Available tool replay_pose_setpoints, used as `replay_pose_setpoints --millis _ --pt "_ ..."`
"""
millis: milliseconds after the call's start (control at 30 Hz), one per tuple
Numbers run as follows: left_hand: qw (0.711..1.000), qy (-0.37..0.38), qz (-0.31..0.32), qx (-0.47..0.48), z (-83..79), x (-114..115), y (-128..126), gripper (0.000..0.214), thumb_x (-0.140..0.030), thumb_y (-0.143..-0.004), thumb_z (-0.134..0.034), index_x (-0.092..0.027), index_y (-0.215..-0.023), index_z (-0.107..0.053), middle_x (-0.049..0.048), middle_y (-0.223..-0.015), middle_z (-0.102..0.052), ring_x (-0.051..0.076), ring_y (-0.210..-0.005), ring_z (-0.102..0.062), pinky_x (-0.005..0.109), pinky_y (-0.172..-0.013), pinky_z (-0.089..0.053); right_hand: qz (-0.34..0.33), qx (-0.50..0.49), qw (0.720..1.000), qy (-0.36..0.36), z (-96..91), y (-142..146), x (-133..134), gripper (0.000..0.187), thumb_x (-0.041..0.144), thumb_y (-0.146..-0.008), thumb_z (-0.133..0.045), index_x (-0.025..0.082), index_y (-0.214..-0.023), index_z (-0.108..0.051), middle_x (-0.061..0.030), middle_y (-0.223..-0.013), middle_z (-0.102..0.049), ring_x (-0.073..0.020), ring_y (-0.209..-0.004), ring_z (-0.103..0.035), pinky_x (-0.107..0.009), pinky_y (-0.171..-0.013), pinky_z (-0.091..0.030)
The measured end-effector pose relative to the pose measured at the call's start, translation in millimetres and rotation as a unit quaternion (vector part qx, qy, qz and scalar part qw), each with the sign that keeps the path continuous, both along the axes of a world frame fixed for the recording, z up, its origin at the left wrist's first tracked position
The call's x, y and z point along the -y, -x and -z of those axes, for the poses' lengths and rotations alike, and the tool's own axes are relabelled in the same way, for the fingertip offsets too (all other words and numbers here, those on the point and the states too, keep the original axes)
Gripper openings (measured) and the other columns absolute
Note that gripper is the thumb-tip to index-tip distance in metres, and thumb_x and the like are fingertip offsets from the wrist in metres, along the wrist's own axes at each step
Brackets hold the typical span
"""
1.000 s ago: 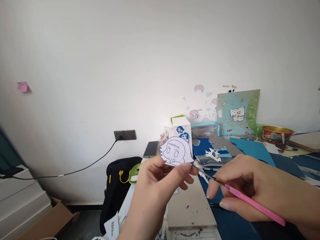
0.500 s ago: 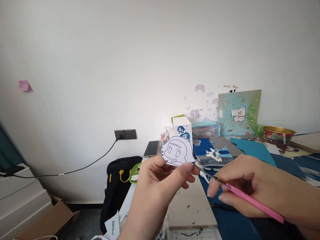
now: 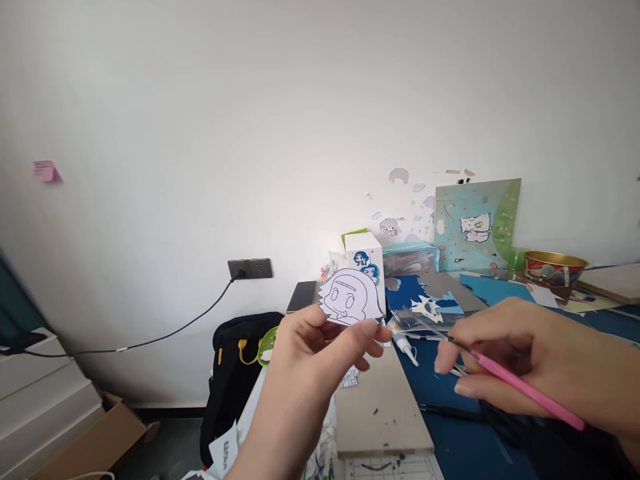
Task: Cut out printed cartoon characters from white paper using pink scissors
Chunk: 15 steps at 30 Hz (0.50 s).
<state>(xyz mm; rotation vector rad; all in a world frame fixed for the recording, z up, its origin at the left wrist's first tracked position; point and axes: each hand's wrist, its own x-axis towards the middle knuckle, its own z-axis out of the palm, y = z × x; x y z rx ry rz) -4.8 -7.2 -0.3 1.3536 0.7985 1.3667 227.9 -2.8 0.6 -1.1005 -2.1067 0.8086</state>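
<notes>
My left hand point(image 3: 313, 363) is raised in front of me and pinches a white paper cutout point(image 3: 350, 298) of a cartoon head between thumb and fingers. My right hand point(image 3: 530, 363) grips a pink-handled craft knife point(image 3: 505, 377) like a pen. Its thin metal tip points left toward the cutout but stands a little apart from it. Both hands hover above a cluttered blue table point(image 3: 460, 440).
A grey board point(image 3: 383, 407) lies under the hands beside a small glue bottle point(image 3: 405, 347). Behind stand a white box point(image 3: 365, 257), a phone point(image 3: 301, 295), blue paper scraps point(image 3: 493, 290), a painted board point(image 3: 475, 223) and a gold bowl point(image 3: 554, 267). Left are a black bag point(image 3: 235, 373) and a cable point(image 3: 165, 337).
My right hand has drawn the knife to the right, away from the cutout's edge. My left hand has turned the cutout slightly and lifted it a little.
</notes>
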Motion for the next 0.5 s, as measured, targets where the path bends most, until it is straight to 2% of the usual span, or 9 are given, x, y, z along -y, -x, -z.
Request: replay_pose_setpoints --millis 100,200,267,367,500 --pt "0.999 0.007 0.031 -0.012 -0.5 -1.2 -1.4 0.013 -0.019 -0.079 -0.073 -0.022 -0.067 -0.077 -0.0038 -0.065 -0.075 0.008 -0.059 -0.061 0.014 -0.054 -0.046 0.027 0.003 0.997 0.068 -7.4 3.0 1.9 0.025 0.048 -0.078 -0.072 0.025 -0.086 -0.070 0.0067 -0.052 -0.041 -0.0087 -0.044 -0.029 -0.022 -0.041 -0.021" --pt "0.997 0.017 0.067 -0.020 -0.7 -1.7 -3.6 0.012 -0.018 -0.079 -0.072 -0.020 -0.068 -0.076 -0.0031 -0.064 -0.074 0.008 -0.057 -0.060 0.015 -0.053 -0.046 0.033 -0.086 0.991 0.102 -8.3 15.9 1.0 0.033 0.054 -0.082 -0.067 0.024 -0.096 -0.066 0.0084 -0.043 -0.044 -0.0081 -0.037 -0.033 -0.021 -0.039 -0.023" --pt "0.996 0.025 0.083 -0.035 -0.5 -1.5 -5.0 0.012 -0.017 -0.079 -0.071 -0.019 -0.068 -0.076 -0.0028 -0.063 -0.073 0.008 -0.058 -0.061 0.015 -0.054 -0.046 0.005 -0.154 0.983 0.104 -6.3 26.4 -1.7 0.029 0.050 -0.086 -0.066 0.023 -0.095 -0.065 0.0104 -0.038 -0.042 -0.0068 -0.033 -0.035 -0.020 -0.038 -0.023" --pt "0.991 0.039 0.106 -0.068 0.1 -0.8 -7.3 0.011 -0.017 -0.078 -0.070 -0.017 -0.068 -0.075 -0.0013 -0.063 -0.072 0.008 -0.058 -0.060 0.015 -0.054 -0.046 -0.035 -0.238 0.964 0.111 -3.3 37.8 -5.9 0.020 0.039 -0.087 -0.068 0.021 -0.090 -0.062 0.0111 -0.041 -0.047 -0.0048 -0.032 -0.037 -0.019 -0.039 -0.026" --pt "0.989 0.049 0.102 -0.093 -0.4 0.8 -10.1 0.011 -0.018 -0.079 -0.069 -0.016 -0.069 -0.075 0.0007 -0.063 -0.070 0.010 -0.059 -0.060 0.016 -0.053 -0.046 -0.060 -0.276 0.949 0.141 -1.9 41.3 -5.8 0.015 0.026 -0.086 -0.070 0.019 -0.079 -0.059 0.0124 -0.041 -0.048 -0.0034 -0.032 -0.035 -0.017 -0.039 -0.027"
